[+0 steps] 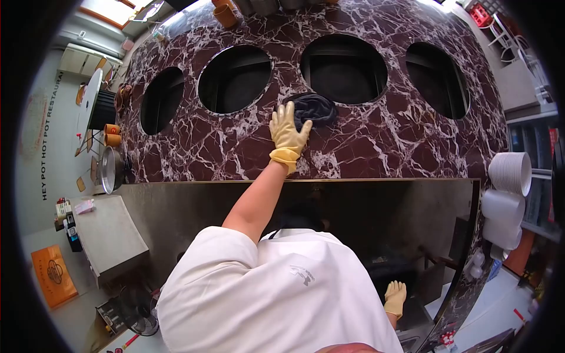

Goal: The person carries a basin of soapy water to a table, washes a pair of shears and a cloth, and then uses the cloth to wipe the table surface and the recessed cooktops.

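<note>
My left hand (287,130), in a cream rubber glove with a yellow cuff, lies palm down on the dark red marbled counter (365,138). Its fingers are spread, and the fingertips and thumb touch the left edge of a crumpled dark cloth (316,110). That cloth sits between the two middle round openings, close to the rim of the right one. My right hand (395,299), gloved the same way, hangs low at my right side, away from the counter top. Its fingers are stretched out and nothing shows in them.
Four dark openings, including one at centre left (235,79), run along the counter. Orange containers (225,16) stand at its far edge. A metal pan (109,169) is at the left end, stacked white bowls (509,173) at the right. A grey-topped table (112,232) stands left.
</note>
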`<state>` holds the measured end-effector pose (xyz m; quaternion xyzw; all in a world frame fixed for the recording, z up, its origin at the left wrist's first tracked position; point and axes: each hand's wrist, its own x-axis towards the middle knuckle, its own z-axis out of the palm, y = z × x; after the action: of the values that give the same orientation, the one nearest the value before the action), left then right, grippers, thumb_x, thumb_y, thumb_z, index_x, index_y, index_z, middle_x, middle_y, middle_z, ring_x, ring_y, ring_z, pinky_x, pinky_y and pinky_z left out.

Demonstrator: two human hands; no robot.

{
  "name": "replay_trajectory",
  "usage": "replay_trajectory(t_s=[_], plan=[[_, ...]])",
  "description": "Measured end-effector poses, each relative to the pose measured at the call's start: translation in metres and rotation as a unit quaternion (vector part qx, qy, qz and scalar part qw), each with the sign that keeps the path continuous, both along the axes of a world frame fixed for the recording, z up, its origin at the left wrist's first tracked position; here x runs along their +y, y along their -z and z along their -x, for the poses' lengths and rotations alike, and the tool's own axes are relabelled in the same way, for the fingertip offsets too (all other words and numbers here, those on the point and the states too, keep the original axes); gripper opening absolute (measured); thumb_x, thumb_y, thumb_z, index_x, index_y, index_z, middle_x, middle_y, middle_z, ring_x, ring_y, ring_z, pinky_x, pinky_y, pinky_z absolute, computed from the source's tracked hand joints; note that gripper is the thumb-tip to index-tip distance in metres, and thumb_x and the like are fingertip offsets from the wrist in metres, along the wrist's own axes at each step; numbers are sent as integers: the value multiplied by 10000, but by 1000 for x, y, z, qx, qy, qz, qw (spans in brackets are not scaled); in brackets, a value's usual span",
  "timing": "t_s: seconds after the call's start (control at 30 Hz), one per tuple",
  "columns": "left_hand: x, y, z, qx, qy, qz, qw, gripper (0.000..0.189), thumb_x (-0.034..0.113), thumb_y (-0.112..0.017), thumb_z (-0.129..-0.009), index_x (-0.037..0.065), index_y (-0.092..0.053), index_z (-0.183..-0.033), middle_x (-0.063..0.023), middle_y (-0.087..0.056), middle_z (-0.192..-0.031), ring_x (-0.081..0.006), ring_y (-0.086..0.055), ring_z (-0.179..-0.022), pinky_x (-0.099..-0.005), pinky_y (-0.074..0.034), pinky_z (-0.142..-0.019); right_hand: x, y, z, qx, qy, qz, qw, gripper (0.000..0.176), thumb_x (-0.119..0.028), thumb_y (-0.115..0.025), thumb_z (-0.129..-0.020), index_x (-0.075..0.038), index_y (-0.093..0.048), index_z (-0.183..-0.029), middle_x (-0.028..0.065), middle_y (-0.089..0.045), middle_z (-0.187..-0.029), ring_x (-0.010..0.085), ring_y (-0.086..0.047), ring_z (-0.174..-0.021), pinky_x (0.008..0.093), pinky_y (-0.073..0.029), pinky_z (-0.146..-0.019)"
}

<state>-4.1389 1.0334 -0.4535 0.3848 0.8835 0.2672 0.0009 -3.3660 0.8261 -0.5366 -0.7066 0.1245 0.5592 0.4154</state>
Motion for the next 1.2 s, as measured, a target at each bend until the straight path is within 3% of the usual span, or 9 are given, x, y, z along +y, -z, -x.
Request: replay_trajectory(t_s=[0.23,0.5,0.73,0.87,0.9,0.93,0.97,1.03,1.2], plan=[[113,8,44,28,-70,120,990,872,666,-693,-939,188,-513,-1646,-221,-349,-1756,-562,-261,-1598,-631,-142,-1328,143,-43,145,-52,-315,128,939,632,-417,-540,-1142,1,-451,-1608,251,-540,-1608,408,-579,-1434,446,-506,-1172],[383,70,241,206,35,-15,978,597,411,-620,-1035,104,-546,-1542,-130,-595,-1540,-434,-529,-1391,-532,-387,-1209,-2,-40,51,-85,-186,303,931,348,-320,-567,-1122,-42,-606,-1328,254,-665,-1365,432,-695,-1144,526,-602,-950],[552,43,56,91,272,-9,958,576,430,-742,-960,164,-645,-1461,-199,-631,-1525,-387,-547,-1457,-476,-379,-1261,-29,-68,-11,9,-159,236,959,268,-309,-587,-1112,-65,-630,-1216,212,-677,-1214,361,-672,-975,487,-582,-813],[532,38,-44,64,365,19,929,586,363,-718,-989,159,-599,-1525,-108,-545,-1647,-361,-420,-1579,-458,-299,-1325,33,-45,-64,76,-196,201,957,236,-303,-596,-1107,-77,-642,-1160,190,-683,-1138,325,-660,-891,468,-571,-745],[514,41,-60,65,386,13,920,590,358,-721,-984,150,-598,-1523,-110,-540,-1650,-366,-418,-1578,-462,-300,-1325,102,-43,-52,-61,-540,62,837,140,-238,-607,-1076,-119,-670,-1114,125,-654,-997,283,-588,-781,422,-514,-701],[495,45,-76,63,382,-4,922,595,353,-723,-980,147,-596,-1524,-117,-541,-1647,-374,-420,-1575,-467,-301,-1325,153,-29,-32,-15,-201,259,945,195,-262,-560,-1066,-130,-683,-1140,95,-649,-951,280,-563,-793,405,-491,-726],[468,49,-95,58,377,-14,924,601,348,-726,-977,144,-594,-1526,-124,-543,-1644,-382,-421,-1572,-473,-302,-1325,189,-21,-31,-12,-215,272,938,195,-262,-560,-1066,-130,-683,-1140,95,-649,-951,280,-563,-793,405,-491,-726],[408,29,-130,53,392,7,918,655,358,-736,-977,98,-565,-1553,-152,-539,-1642,-398,-425,-1567,-483,-298,-1327,253,-10,-52,-33,-373,169,912,578,-401,-597,-1095,-5,-562,-1514,213,-656,-1469,320,-665,-1305,402,-550,-1101],[259,24,-170,45,315,47,947,696,388,-765,-964,105,-563,-1567,-167,-506,-1665,-401,-398,-1587,-495,-281,-1337,342,9,-59,-44,-389,99,915,540,-354,-609,-1112,-56,-533,-1556,243,-620,-1530,410,-657,-1340,455,-586,-1085]])
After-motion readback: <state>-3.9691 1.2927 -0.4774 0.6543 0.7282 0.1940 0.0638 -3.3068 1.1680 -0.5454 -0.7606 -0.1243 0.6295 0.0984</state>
